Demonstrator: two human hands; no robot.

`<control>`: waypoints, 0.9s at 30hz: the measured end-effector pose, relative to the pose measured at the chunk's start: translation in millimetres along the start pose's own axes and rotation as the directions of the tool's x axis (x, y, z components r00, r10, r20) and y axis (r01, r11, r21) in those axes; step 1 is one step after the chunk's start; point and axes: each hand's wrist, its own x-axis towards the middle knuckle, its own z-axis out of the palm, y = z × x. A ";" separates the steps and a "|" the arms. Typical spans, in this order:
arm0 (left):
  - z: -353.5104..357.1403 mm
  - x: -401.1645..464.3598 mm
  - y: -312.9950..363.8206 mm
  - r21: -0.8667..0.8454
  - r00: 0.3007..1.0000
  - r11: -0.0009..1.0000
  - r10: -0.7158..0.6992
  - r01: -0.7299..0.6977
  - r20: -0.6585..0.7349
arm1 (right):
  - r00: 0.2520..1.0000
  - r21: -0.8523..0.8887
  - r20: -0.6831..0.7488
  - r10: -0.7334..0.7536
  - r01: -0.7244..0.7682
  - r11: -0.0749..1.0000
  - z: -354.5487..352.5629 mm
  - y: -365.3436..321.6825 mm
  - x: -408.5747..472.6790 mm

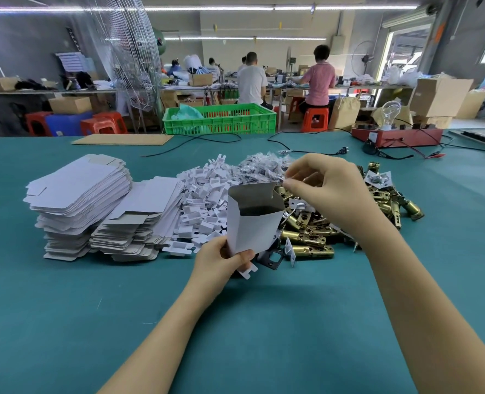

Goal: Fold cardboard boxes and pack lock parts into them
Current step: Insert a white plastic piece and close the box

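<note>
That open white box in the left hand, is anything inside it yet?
The box stands open at the top, gripped at its base by the left hand. Only a dark, shadowed interior shows; its front wall hides the bottom, so I cannot tell whether a part lies inside.

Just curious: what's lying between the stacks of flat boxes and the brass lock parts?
In the head view, a heap of small white card inserts, with the folded box held before it.
</note>
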 end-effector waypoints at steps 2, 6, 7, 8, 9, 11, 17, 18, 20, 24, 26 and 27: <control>-0.6 0.3 -0.1 -0.009 1.000 1.000 0.009 -0.009 0.017 | 0.990 0.016 0.100 0.095 -0.097 0.995 3.4 7.1 1.4; -0.2 -1.6 1.7 -0.159 0.995 0.987 0.013 0.002 0.094 | 0.950 0.189 0.279 0.137 -0.194 0.963 15.3 15.1 1.2; 0.3 -2.4 1.8 -0.201 0.992 0.980 0.013 0.013 0.124 | 0.939 0.227 0.321 0.126 -0.205 0.952 18.2 17.2 0.3; 0.9 -2.8 1.7 -0.219 0.988 0.976 0.012 0.021 0.152 | 0.925 0.246 0.362 0.114 -0.212 0.946 21.6 19.5 -1.2; 1.3 -2.8 1.3 -0.212 0.985 0.977 0.012 0.025 0.173 | 0.912 0.244 0.397 0.103 -0.213 0.946 25.3 22.1 -2.8; 1.8 -1.8 0.0 -0.185 0.982 0.983 0.020 0.015 0.188 | 0.893 0.203 0.441 0.093 -0.201 0.958 35.2 28.1 -7.2; 1.3 -1.2 1.4 -0.145 0.973 0.988 0.085 -0.054 0.216 | 0.889 0.080 0.435 0.144 -0.198 0.977 60.8 45.9 -36.6; 1.3 -1.0 1.1 -0.115 0.969 0.991 0.093 -0.068 0.229 | 0.894 0.085 0.424 0.144 -0.197 0.977 62.4 47.8 -41.5; 3.2 -1.3 -0.6 -0.038 0.965 0.995 0.095 -0.088 0.243 | 0.905 0.144 0.393 0.162 -0.235 0.961 63.1 49.2 -50.9; 15.2 -6.1 0.8 0.037 0.963 0.991 0.118 -0.130 0.243 | 0.951 0.293 0.261 0.164 -0.240 0.925 62.5 49.9 -69.6; 19.3 -8.7 2.2 0.001 0.966 0.994 0.108 -0.111 0.233 | 0.970 0.345 0.193 0.145 -0.206 0.916 62.4 49.7 -74.6; 19.8 -9.4 2.9 -0.021 0.969 0.996 0.090 -0.087 0.230 | 0.974 0.364 0.177 0.138 -0.195 0.911 62.2 49.8 -75.6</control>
